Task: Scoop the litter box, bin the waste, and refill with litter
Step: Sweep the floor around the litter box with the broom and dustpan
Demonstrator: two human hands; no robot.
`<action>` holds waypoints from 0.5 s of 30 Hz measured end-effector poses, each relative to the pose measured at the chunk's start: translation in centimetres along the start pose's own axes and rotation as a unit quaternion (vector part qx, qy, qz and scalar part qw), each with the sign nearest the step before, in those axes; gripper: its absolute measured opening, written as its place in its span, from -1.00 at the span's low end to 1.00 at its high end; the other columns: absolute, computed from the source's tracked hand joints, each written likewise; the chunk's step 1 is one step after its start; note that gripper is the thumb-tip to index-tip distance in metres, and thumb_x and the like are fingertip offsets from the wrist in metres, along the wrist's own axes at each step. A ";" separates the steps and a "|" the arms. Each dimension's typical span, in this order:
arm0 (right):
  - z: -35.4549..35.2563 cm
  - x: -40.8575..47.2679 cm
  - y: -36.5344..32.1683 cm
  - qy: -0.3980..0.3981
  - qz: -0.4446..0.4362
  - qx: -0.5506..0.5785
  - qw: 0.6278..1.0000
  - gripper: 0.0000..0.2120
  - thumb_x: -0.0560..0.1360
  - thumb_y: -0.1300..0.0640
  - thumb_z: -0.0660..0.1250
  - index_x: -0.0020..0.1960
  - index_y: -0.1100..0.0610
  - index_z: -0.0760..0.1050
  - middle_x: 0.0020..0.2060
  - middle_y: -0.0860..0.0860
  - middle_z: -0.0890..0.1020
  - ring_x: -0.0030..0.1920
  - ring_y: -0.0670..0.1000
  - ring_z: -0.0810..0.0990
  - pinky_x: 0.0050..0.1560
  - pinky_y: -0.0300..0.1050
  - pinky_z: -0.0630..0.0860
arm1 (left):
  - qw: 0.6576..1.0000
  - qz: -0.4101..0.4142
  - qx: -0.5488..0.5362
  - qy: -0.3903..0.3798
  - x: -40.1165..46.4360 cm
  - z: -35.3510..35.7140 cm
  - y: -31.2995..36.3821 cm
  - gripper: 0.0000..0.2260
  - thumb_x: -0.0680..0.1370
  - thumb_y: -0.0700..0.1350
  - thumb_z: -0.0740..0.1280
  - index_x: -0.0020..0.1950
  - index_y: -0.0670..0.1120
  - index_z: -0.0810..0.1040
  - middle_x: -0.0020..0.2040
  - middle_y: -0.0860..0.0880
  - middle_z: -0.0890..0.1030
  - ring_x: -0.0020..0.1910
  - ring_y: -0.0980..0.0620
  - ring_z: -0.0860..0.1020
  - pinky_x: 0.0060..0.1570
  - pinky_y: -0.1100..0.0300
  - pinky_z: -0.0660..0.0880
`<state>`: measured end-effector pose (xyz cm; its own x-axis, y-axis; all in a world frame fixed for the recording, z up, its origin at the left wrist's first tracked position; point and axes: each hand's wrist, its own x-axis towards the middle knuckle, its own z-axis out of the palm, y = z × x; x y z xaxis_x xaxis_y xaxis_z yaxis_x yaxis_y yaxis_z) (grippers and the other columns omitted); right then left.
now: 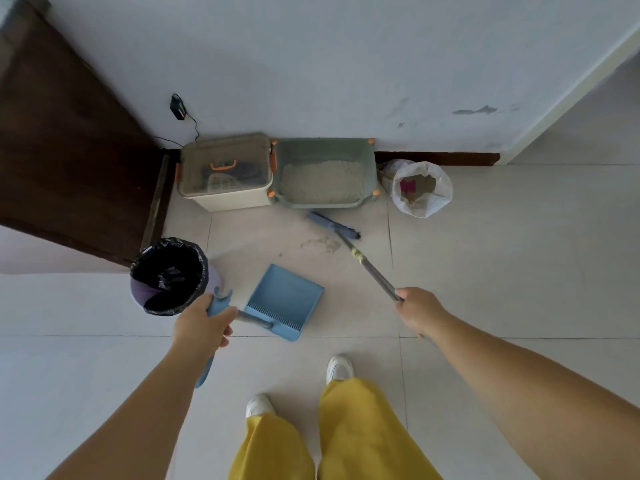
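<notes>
A green litter box [367, 168] with pale litter stands against the wall. My right hand [419, 310] grips the handle of a blue broom [332, 226], whose head rests on the floor in front of the box beside a patch of scattered litter [318, 244]. My left hand [201, 326] grips the handle of a blue dustpan [285, 299] set on the floor. A bin [169, 275] lined with a black bag stands left of the dustpan. A white sack of litter [420, 188] with a pink scoop inside sits right of the box.
A lidded storage box [225, 173] with orange latches stands left of the litter box. A dark wooden door [69, 150] is at the left. A black adapter [177, 107] hangs on the wall. My feet in white shoes [339, 368] stand on pale tiles.
</notes>
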<state>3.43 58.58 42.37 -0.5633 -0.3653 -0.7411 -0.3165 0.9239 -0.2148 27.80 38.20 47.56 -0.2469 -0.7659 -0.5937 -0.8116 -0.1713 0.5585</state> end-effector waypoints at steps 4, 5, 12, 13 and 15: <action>1.8 -0.8 0.3 -0.033 -0.014 -0.046 0.998 -0.63 0.60 0.22 0.09 0.38 0.13 0.38 -0.02 0.07 0.53 -0.12 0.09 0.51 -0.28 -0.19 0.47 | 1.000 -0.010 0.007 0.005 -0.2 -0.3 -0.6 -0.96 0.53 -0.16 0.29 -0.04 -0.11 0.48 -0.36 -0.11 0.53 -0.47 -0.01 0.46 -0.41 0.22 0.35; 2.0 -1.3 0.8 -0.041 -0.015 -0.058 0.997 -0.63 0.59 0.22 0.08 0.38 0.12 0.38 0.00 0.08 0.54 -0.13 0.08 0.50 -0.30 -0.19 0.45 | 1.000 -0.014 0.007 0.008 -0.2 -0.3 -0.7 -0.95 0.53 -0.16 0.29 -0.04 -0.12 0.48 -0.36 -0.11 0.53 -0.47 -0.01 0.46 -0.41 0.22 0.35; 0.7 -4.2 2.8 0.007 -0.059 0.020 0.998 -0.66 0.60 0.16 0.11 0.35 0.10 0.42 -0.04 0.09 0.62 -0.30 0.06 0.51 -0.47 -0.31 0.43 | 0.999 -0.028 0.002 0.020 -1.0 -0.5 -1.3 -0.94 0.53 -0.23 0.27 -0.02 -0.16 0.48 -0.33 -0.13 0.50 -0.45 0.01 0.42 -0.63 0.43 0.35; 0.6 -4.7 2.3 -0.011 -0.052 0.082 0.995 -0.64 0.60 0.16 0.11 0.38 0.04 0.39 -0.18 0.06 0.59 -0.42 0.03 0.44 -0.57 -0.29 0.35 | 0.999 -0.031 0.002 0.021 -1.0 -0.6 -1.4 -0.94 0.53 -0.22 0.27 -0.01 -0.16 0.48 -0.33 -0.13 0.50 -0.45 0.01 0.43 -0.59 0.39 0.37; 0.6 -4.9 0.8 -0.062 -0.032 0.208 0.976 -0.62 0.60 0.15 0.12 0.41 0.00 0.35 -0.40 0.03 0.46 -0.55 -0.01 0.34 -0.58 -0.23 0.30 | 0.999 -0.037 0.004 0.026 -1.1 -0.8 -1.6 -0.93 0.52 -0.22 0.27 -0.01 -0.16 0.49 -0.31 -0.13 0.50 -0.44 0.02 0.43 -0.50 0.31 0.36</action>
<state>6.40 61.13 45.46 -0.4482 -0.4307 -0.7833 0.0029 0.8756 -0.4831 29.83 38.84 47.78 -0.1588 -0.7828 -0.6017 -0.8310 -0.2231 0.5095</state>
